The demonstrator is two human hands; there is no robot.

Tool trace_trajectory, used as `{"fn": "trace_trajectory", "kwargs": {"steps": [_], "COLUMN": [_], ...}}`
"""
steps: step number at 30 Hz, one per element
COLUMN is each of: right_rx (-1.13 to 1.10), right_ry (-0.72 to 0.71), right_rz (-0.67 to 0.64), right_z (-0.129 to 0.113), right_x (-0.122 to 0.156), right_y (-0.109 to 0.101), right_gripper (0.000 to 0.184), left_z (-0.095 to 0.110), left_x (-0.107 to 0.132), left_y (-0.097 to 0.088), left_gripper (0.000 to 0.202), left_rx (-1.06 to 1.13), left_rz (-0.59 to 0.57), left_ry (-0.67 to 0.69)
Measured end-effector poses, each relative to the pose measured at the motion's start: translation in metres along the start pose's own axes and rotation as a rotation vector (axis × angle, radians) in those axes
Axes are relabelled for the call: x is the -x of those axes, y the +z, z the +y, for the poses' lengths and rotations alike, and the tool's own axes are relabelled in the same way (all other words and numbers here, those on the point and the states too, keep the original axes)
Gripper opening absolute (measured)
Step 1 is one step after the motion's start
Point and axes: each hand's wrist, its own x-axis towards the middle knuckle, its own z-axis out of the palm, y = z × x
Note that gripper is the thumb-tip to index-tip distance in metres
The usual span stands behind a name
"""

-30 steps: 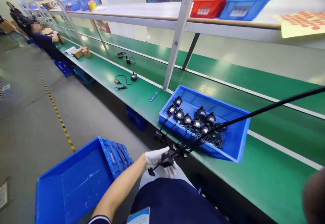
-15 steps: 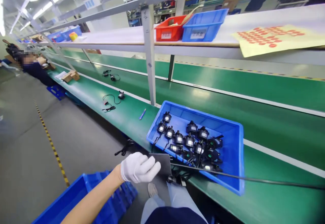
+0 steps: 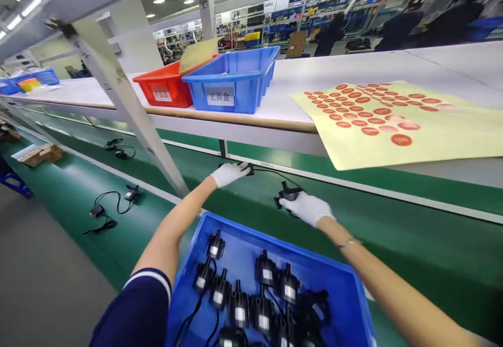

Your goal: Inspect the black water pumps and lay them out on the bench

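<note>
My right hand (image 3: 308,209), in a white glove, grips a small black pump (image 3: 289,192) above the green belt. A thin black cable (image 3: 275,171) runs from the pump towards my left hand (image 3: 231,174). That hand, also gloved, reaches to the belt's far side with its fingers closed over a black piece (image 3: 250,169) on the cable; the glove hides most of this piece. Below both hands, a blue crate (image 3: 271,242) holds several black pumps (image 3: 239,307) with white labels and cables.
A slanted metal post (image 3: 126,106) stands left of my left arm. Overhead, the white shelf (image 3: 291,82) carries a red bin (image 3: 165,82), a blue bin (image 3: 231,82) and an overhanging yellow sticker sheet (image 3: 365,127). A cabled pump (image 3: 132,193) lies on the left bench.
My left hand has moved from beside the crate's near edge up to the belt behind it. My right hand has come into view with the pump. The view has shifted closer to the shelf.
</note>
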Motion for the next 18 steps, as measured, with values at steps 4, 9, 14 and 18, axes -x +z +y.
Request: {"fn": "trace_trajectory", "kwargs": {"steps": [4, 9, 14, 18], "right_rx": [0.050, 0.094, 0.077, 0.032], "right_ry": [0.043, -0.057, -0.382, -0.611], "right_rz": [-0.126, -0.186, -0.076, -0.062], "right_z": [-0.035, -0.064, -0.096, -0.141], "right_x": [-0.068, -0.083, 0.004, 0.087], "right_y": [0.067, 0.091, 0.095, 0.139], "right_gripper": [0.049, 0.034, 0.033, 0.027], "left_z": [-0.046, -0.076, -0.042, 0.020], "left_x": [-0.015, 0.017, 0.064, 0.135], "left_y": [0.069, 0.100, 0.060, 0.035], "left_gripper": [0.035, 0.036, 0.032, 0.036], "left_rx": [-0.060, 0.015, 0.169, 0.317], "left_rz": [-0.139, -0.242, 0.004, 0.274], "left_ry": [-0.159, -0.335, -0.376, -0.391]}}
